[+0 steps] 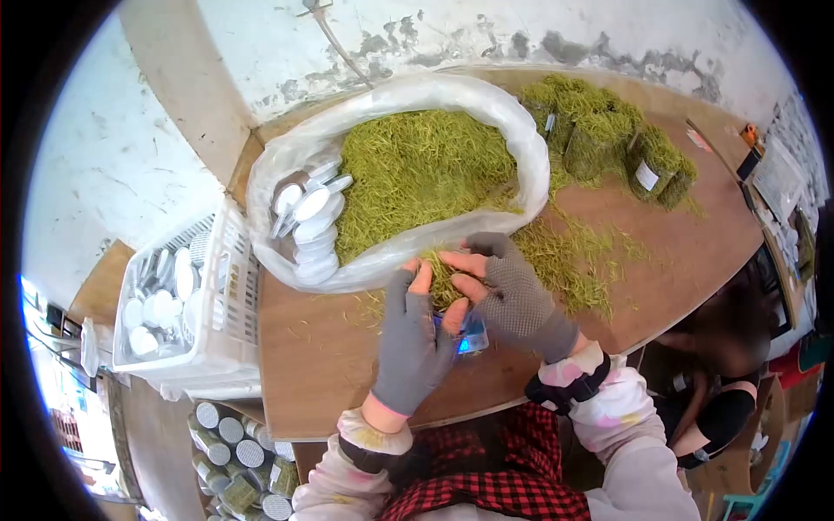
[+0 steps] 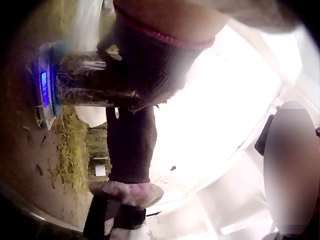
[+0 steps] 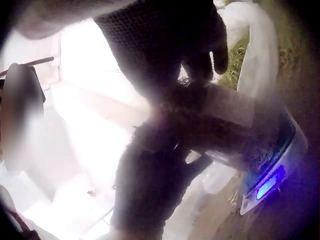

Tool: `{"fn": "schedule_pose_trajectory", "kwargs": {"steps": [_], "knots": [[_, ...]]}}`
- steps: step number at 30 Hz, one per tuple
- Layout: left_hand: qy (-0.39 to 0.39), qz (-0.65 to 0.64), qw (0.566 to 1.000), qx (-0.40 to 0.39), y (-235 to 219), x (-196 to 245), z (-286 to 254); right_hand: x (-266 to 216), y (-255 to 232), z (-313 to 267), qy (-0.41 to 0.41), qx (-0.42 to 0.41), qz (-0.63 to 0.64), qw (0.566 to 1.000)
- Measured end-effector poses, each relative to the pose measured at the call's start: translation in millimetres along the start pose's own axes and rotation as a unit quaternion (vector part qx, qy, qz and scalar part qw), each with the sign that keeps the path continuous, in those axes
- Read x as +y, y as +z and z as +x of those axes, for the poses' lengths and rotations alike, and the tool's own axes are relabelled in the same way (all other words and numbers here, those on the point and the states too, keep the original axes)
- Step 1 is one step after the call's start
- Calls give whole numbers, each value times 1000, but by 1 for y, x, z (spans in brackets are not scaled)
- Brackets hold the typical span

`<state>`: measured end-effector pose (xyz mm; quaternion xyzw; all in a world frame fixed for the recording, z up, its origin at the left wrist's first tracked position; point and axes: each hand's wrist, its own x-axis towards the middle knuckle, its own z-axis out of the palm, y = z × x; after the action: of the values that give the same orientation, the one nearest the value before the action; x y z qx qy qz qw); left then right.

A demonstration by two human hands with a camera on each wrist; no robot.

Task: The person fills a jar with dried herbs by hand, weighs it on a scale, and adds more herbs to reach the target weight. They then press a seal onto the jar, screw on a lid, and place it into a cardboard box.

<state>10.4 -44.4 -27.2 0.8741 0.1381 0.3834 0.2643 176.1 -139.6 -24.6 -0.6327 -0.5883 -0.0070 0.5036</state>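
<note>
Both hands wear grey fingerless gloves and meet over a small scale (image 1: pixel 473 337) with a blue lit display. My left hand (image 1: pixel 424 291) stands with fingers straight up against a clump of green dried leaves (image 1: pixel 443 276). From the other side, my right hand (image 1: pixel 460 273) curls its fingers round the same clump. In the left wrist view a clear jar (image 2: pixel 85 82) stands on the scale (image 2: pixel 45 90), with the left hand (image 2: pixel 145 65) at its mouth. The right wrist view shows the jar (image 3: pixel 235 115) on the scale (image 3: pixel 267 185), below the right hand (image 3: pixel 200 55).
A big clear plastic bag (image 1: pixel 521 130) of green leaves and silver lids (image 1: pixel 308 217) lies just behind the hands. A white crate (image 1: pixel 230 286) of lids stands at the left. Pressed green blocks (image 1: pixel 608 130) sit far right. Lidded jars (image 1: pixel 234 451) stand below the table. Another person (image 1: pixel 721 373) is at right.
</note>
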Motion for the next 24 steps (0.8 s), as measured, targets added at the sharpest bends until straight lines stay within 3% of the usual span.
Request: {"fn": "schedule_pose_trajectory", "kwargs": {"steps": [2,4,7,11,14,16,18,22,24], "knots": [[0,1,1000,1,1,-5,0,5,-1,3,-12,9,6,1000],[-40,-128,991,-2,-2,-15,3,5,-3,7,-6,5,5,1000],[-74,-148,986,-15,-12,-16,10,7,-2,8,7,-15,-6,1000],[-70,-104,992,-8,-21,-15,22,9,-4,8,37,-66,-57,996],[-46,-36,998,-38,-28,-18,30,-6,-8,3,41,-30,0,999],[-57,4,997,-41,-31,-13,35,-25,-18,0,15,-49,-25,998],[-58,8,997,-55,-32,-14,39,-27,-23,-3,-29,-76,-105,991],[-55,-27,991,-118,-34,-23,46,-17,-18,0,-29,-54,-102,993],[-39,-57,992,-110,-34,-30,46,-18,-15,5,-3,-58,-119,991]]}}
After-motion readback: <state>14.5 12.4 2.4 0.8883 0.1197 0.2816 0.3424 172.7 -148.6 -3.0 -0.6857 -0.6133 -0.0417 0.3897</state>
